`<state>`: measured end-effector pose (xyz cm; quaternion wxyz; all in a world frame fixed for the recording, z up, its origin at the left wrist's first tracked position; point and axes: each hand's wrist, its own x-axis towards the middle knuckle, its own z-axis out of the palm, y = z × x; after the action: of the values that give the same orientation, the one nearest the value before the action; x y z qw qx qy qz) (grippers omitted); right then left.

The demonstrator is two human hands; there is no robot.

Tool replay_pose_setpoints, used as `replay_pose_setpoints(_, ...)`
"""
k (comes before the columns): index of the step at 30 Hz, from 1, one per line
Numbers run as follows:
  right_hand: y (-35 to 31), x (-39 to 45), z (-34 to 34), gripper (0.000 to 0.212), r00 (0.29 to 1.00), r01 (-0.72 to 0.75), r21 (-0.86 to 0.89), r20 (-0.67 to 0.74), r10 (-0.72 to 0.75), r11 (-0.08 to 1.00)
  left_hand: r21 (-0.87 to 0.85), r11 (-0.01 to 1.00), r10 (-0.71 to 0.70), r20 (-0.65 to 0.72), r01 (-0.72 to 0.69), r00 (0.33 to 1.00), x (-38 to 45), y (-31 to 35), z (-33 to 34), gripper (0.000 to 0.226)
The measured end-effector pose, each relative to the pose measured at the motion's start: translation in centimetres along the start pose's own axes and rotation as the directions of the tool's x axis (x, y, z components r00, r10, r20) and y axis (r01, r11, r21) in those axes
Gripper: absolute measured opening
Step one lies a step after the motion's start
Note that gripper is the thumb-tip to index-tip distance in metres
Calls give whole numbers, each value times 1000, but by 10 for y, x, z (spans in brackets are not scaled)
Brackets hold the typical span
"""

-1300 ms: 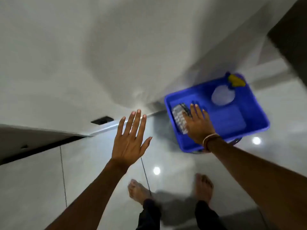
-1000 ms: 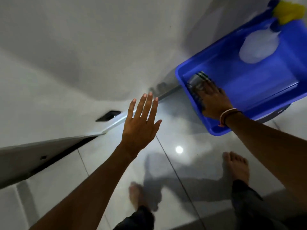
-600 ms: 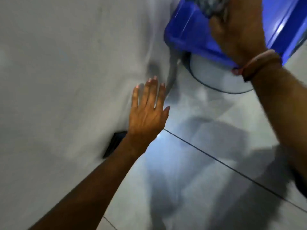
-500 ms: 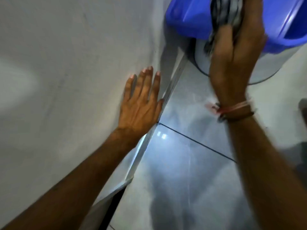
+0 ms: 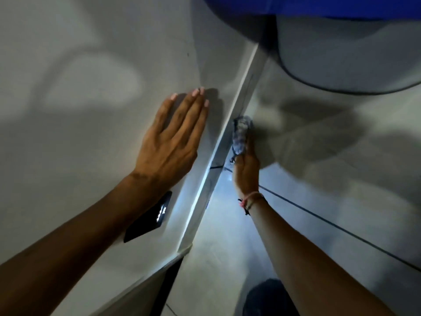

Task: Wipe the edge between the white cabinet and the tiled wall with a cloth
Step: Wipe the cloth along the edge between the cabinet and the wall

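So the left hand lies flat with fingers spread on the white cabinet, close to its long edge, probably to brace the lean, while the right hand has its fingers wrapped around the bunched cloth and pushes it into the edge where cabinet meets tiled wall. Compared with half a second ago, the cloth has left the blue tub and reached the seam, so wiping looks barely started.

The right hand hides the lower end of the cloth, whose pattern is blurred. The top edge cuts off the blue tub. The left forearm covers a corner of a black rectangle; its markings are unreadable.
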<state>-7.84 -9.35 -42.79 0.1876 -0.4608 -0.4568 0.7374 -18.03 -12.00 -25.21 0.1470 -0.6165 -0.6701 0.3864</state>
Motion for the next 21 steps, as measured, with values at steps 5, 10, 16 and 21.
replay_pose_setpoints(5, -6, 23, 24, 67, 980, -100, -70, 168, 111, 993, 62, 997, 34, 39, -37, 999, 37, -3, 3, 75)
replay_pose_setpoints(10, 9, -11, 28, 77, 924, -161, -57, 341, 170, 985, 117, 980, 147, 100, -159, 984, 52, 1, 27, 72)
replay_pose_setpoints(16, -37, 102, 13, 76, 963, -116, -32, 240, 120, 993, 75, 982, 163, 127, -173, 978, 54, -2, 20, 77)
replay_pose_setpoints(21, -38, 102, 15, 80, 972, -90, -111, 207, 112, 990, -10, 992, 124, 82, -124, 989, 57, -4, 21, 68)
